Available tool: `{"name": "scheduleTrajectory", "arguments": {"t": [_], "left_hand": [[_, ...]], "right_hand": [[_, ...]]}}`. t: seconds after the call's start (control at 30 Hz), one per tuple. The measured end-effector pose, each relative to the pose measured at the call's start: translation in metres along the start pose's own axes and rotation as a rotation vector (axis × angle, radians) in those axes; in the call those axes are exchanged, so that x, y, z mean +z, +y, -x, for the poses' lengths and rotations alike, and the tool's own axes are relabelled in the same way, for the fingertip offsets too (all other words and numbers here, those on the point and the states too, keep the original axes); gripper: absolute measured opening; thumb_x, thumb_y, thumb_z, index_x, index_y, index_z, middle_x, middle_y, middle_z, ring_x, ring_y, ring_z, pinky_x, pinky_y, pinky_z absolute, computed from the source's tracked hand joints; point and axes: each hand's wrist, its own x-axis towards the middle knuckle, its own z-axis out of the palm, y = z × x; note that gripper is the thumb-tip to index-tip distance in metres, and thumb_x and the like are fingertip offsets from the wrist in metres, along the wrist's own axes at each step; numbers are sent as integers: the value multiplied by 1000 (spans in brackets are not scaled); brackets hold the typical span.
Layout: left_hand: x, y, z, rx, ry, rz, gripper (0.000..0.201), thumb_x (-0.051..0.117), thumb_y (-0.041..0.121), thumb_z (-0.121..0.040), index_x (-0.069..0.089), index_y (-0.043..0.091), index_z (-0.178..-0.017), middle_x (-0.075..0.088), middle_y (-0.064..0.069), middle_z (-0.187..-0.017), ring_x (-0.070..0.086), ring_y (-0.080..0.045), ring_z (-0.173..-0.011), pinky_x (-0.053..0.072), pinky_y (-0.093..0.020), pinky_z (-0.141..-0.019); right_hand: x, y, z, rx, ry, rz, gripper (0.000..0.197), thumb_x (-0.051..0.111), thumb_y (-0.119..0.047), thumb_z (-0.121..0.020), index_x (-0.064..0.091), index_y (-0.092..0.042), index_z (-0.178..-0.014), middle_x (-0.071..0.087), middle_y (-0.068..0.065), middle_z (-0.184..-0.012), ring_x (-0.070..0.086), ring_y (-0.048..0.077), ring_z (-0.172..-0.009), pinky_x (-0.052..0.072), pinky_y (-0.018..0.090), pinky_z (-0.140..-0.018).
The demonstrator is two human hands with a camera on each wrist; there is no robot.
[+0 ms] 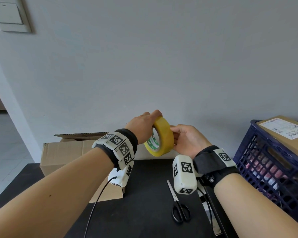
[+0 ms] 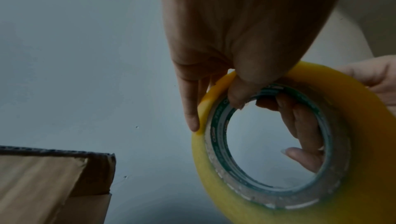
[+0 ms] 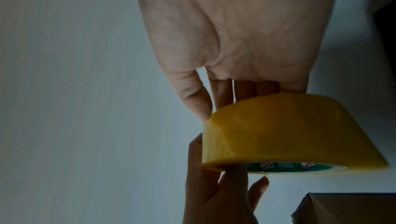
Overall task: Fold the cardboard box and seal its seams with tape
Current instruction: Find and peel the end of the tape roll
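A yellow tape roll [image 1: 162,136] with a green-printed core is held up in front of the wall, above the black table. My left hand [image 1: 143,125] grips its top rim, thumb [image 2: 237,92] hooked into the core and fingers [image 2: 304,129] reaching through from behind. My right hand [image 1: 186,138] holds the roll's outer face [image 3: 278,131] from the right, fingertips on the tape surface. The cardboard box [image 1: 67,152] stands on the table at the left behind my left forearm, one top flap raised; its corner shows as box flap [image 2: 53,182].
Black-handled scissors [image 1: 179,206] lie on the black table [image 1: 144,194] near the front. A dark blue plastic crate [image 1: 268,169] at the right carries a labelled cardboard parcel [image 1: 286,133]. A cable [image 1: 96,203] runs from my left wrist unit.
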Motion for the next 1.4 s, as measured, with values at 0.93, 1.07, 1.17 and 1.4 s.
{"name": "scheduleTrajectory", "arguments": {"t": [0.93,1.07,1.17,1.4], "left_hand": [[-9,-14,4,-77,-6,-453,34,35,16,-97,37,23,-130,57,-5,-107,56,-24,-82,37,-30,-66],[-8,-17,5,-42,10,-461,36,35,15,-96,37,25,-131,55,-5,-109,59,-25,-89,37,-30,-66],[-9,-20,7,12,26,-464,36,35,16,-97,36,26,-131,54,-5,-111,58,-24,-90,37,-30,-65],[-7,-23,9,66,57,-434,37,35,16,-98,36,29,-132,54,-4,-115,57,-23,-95,34,-29,-64]], "right_hand": [[37,-17,3,-513,341,1735,19,55,-18,-84,74,-22,-84,71,-2,-83,63,21,-74,42,24,-60],[41,-22,3,-516,275,1824,18,55,-18,-84,73,-22,-82,70,0,-80,61,21,-70,39,24,-60],[41,-24,3,-497,184,1830,15,58,-21,-84,73,-21,-85,71,-2,-83,63,19,-76,41,24,-63],[30,-16,-7,-551,128,1705,10,65,-26,-78,69,-18,-74,64,-6,-91,55,14,-89,42,27,-70]]}}
